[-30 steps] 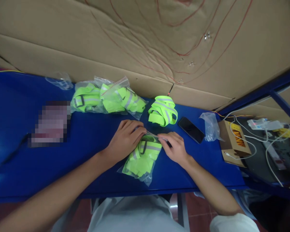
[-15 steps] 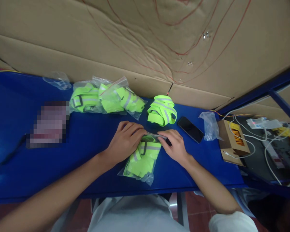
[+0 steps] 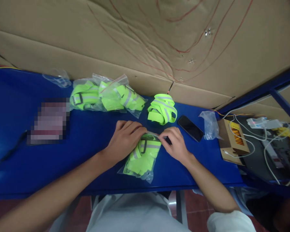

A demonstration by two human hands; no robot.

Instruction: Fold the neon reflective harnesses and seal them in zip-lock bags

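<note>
A clear plastic bag (image 3: 148,177) lies on the blue table in front of me, holding a folded neon-yellow reflective strap (image 3: 142,161) with grey stripes and a black buckle. My left hand (image 3: 125,140) grips the left end of the bag's top edge, fingers curled over it. At the right end of that same edge, my right hand (image 3: 175,143) pinches the plastic between thumb and fingers. Just beyond my hands sits a loose, unbagged reflective strap (image 3: 162,109) in a coiled heap.
Several bagged straps (image 3: 108,95) lie along the cardboard wall (image 3: 87,51). A black phone (image 3: 190,128) and an empty plastic bag (image 3: 209,125) are to the right, beside a cardboard box (image 3: 232,138) with cables. A blurred-out flat item (image 3: 49,122) lies at left.
My right hand has shifted very slightly along the bag's top edge. Both hands keep their grip; the whole view has moved a little.
</note>
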